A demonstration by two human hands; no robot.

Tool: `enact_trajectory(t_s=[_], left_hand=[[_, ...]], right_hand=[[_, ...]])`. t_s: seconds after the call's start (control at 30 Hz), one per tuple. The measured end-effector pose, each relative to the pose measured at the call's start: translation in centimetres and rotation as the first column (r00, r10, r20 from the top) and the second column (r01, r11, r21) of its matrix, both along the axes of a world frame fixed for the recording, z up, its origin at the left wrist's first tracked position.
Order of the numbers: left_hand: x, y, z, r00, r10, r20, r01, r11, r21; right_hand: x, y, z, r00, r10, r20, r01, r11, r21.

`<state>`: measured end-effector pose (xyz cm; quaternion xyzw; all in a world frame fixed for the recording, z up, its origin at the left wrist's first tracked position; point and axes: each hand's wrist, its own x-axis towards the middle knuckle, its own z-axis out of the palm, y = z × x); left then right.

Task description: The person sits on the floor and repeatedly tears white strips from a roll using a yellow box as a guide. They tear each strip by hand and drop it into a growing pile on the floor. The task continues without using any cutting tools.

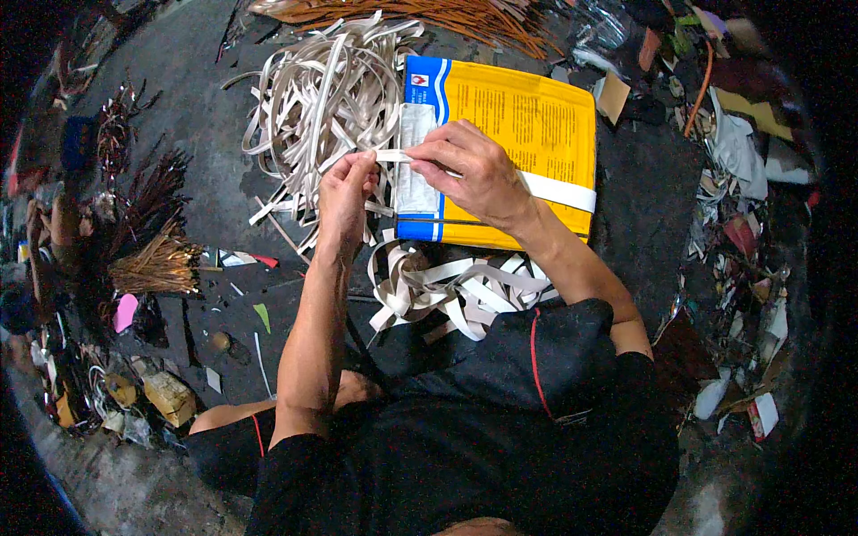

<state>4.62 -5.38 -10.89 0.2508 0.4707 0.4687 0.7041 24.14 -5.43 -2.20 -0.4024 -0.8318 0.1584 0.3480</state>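
A narrow white strip [391, 155] is stretched between my two hands. My left hand [347, 189] pinches one end between thumb and fingertips, beside a big tangled heap of off-white strips [322, 89]. Over the yellow and blue flat container [509, 116], my right hand [472, 168] pinches the strip a short way along. A wider white band [563, 191] comes out past my right wrist and lies across the container to its right edge. Closer to my body, a smaller pile of loose white strips [447, 290] lies against the container's near side.
Bundles of brown strands [161, 259] lie on the dark floor at the left, near a pink scrap [125, 313]. Long orange-brown strands [429, 16] run along the far side. Mixed scraps and plastic sheeting [737, 147] are heaped at the right.
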Motion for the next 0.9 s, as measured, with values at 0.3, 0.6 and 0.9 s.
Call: enact_trajectory(t_s=[0.3,0.6,0.9], left_hand=[[2.0,-2.1,3.3,0.821,0.217,0.527,-0.130,0.972,-0.197],[2.3,-1.8,5.0,0.999,0.031,-0.026,-0.031,0.999,-0.026],[0.6,-1.0,1.5,0.999,0.023,0.025,-0.021,0.996,-0.083]], right_hand=[[-0.1,0.4,-0.3,1.000,0.008,-0.001,-0.008,0.999,0.045],[-0.3,0.3,0.0,0.998,0.058,0.032,-0.060,0.997,0.048],[-0.3,0.0,0.4,0.999,0.036,0.015,-0.036,0.999,0.015]])
